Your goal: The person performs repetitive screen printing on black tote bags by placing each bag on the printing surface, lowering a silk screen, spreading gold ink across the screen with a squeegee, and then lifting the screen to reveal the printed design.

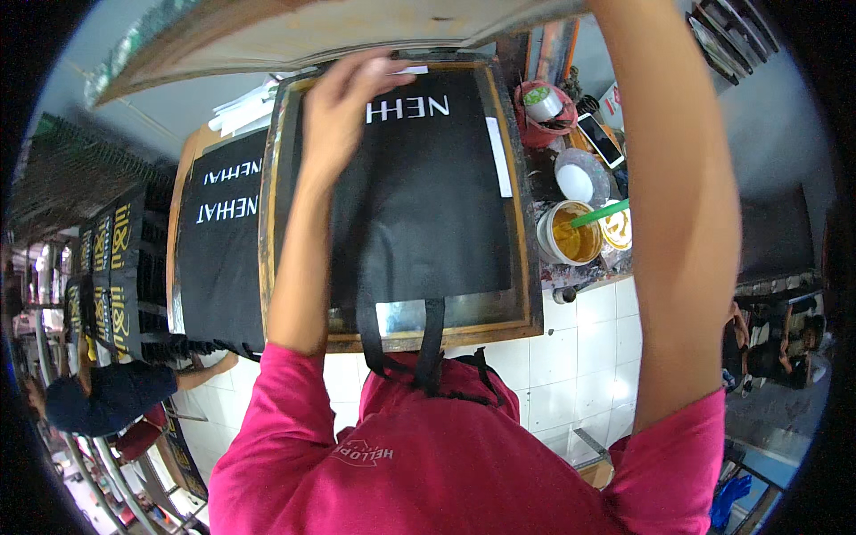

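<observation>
Black bag (419,205) lies flat on the wooden-framed printing board (526,267), its two straps (428,343) hanging over the near edge toward my pink shirt. White lettering shows at its far end. My left hand (343,102) rests palm down on the bag's upper left part, fingers spread and flat, pressing rather than gripping anything. My right forearm (678,205) reaches up past the top of the view; the hand itself is out of sight, so I cannot tell what it holds. A raised wooden frame (294,31) hangs above the board's far end. Just right of the board stand a tub of yellow ink (571,236) with a green stick and a white-filled dish (578,178).

Risks noted: fresh lettering could smear if my palm slides over it; the cloth could wrinkle or shift under uneven pressure; the dangling straps could catch; the ink tub sits near my right elbow and could tip.
</observation>
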Available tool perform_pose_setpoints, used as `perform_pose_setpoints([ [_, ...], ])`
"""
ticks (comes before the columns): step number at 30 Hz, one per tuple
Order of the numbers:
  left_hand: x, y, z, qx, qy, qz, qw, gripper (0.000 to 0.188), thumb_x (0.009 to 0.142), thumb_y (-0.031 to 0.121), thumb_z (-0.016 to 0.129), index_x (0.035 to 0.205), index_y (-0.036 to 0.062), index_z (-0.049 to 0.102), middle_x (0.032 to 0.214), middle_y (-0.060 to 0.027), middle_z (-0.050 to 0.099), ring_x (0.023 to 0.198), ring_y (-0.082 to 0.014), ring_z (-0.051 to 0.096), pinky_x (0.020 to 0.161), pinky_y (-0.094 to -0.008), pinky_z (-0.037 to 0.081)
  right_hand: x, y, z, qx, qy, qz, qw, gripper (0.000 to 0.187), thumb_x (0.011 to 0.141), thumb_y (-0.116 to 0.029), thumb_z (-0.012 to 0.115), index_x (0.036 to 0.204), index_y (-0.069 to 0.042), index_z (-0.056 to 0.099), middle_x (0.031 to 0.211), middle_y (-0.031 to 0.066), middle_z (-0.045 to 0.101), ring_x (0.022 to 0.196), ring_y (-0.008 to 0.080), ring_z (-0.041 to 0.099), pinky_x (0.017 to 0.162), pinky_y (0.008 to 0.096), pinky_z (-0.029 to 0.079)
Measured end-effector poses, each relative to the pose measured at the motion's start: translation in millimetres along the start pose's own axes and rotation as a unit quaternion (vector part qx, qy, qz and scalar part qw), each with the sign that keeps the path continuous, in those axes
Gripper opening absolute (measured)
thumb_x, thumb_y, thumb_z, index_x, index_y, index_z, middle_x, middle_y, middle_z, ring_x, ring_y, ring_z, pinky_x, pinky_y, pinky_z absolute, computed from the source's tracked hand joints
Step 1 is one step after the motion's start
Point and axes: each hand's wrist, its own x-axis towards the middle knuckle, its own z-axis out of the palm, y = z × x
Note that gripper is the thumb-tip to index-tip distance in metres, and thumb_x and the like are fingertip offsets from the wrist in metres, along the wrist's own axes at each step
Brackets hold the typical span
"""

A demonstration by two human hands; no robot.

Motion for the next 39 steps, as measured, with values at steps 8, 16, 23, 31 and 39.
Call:
perform_pose_setpoints([
  [8, -239, 69, -72, -0.099, 0.117, -0.249, 0.956, 0.029, 0.099, 0.024, 0.063, 0.091, -0.0037, 0.070, 0.081, -0.0183, 0.074, 0.071, -0.0232, 0.072, 0.075, -0.0373, 0.057, -216, -80, 59, 0.082, -0.037, 0.090, 0.992, 0.030, 0.075, -0.031, 0.081, 0.088, -0.009, 0.066, 0.081, 0.0113, 0.066, 0.080, 0.0335, 0.067, 0.068, 0.0482, 0.052],
  [16, -305, 13, -50, -0.118, 0.145, -0.454, 0.871, 0.025, 0.094, 0.023, 0.069, 0.081, 0.0016, 0.067, 0.067, -0.0086, 0.068, 0.044, -0.0113, 0.055, 0.043, -0.0248, 0.042, -298, -90, 134, 0.014, -0.181, 0.045, 0.982, 0.034, 0.072, -0.032, 0.083, 0.086, -0.008, 0.063, 0.083, 0.0109, 0.067, 0.082, 0.0326, 0.067, 0.069, 0.0445, 0.051],
  [23, -309, 14, -55, -0.116, 0.153, -0.449, 0.873, 0.027, 0.093, 0.024, 0.070, 0.076, 0.0037, 0.064, 0.060, -0.0057, 0.063, 0.040, -0.0102, 0.049, 0.040, -0.0248, 0.035, -258, -79, 91, 0.099, -0.341, 0.062, 0.933, 0.034, 0.078, -0.037, 0.080, 0.085, -0.008, 0.065, 0.079, 0.0120, 0.067, 0.078, 0.0322, 0.068, 0.068, 0.0458, 0.053],
  [31, -305, 13, -49, -0.126, 0.173, -0.447, 0.869, 0.021, 0.094, 0.017, 0.066, 0.082, -0.0002, 0.066, 0.061, -0.0050, 0.063, 0.040, -0.0095, 0.049, 0.039, -0.0243, 0.035, -301, -97, 107, 0.063, -0.235, -0.012, 0.970, 0.028, 0.079, -0.027, 0.075, 0.091, -0.007, 0.061, 0.087, 0.0108, 0.065, 0.085, 0.0294, 0.067, 0.068, 0.0431, 0.053],
  [39, -309, 10, -55, -0.135, 0.159, -0.463, 0.862, 0.022, 0.090, 0.018, 0.061, 0.091, -0.0032, 0.065, 0.063, -0.0102, 0.064, 0.041, -0.0147, 0.051, 0.043, -0.0267, 0.041, -207, -13, 224, 0.026, -0.218, -0.019, 0.975, 0.033, 0.083, -0.035, 0.076, 0.094, -0.007, 0.063, 0.088, 0.0132, 0.069, 0.087, 0.0315, 0.069, 0.075, 0.0450, 0.055],
])
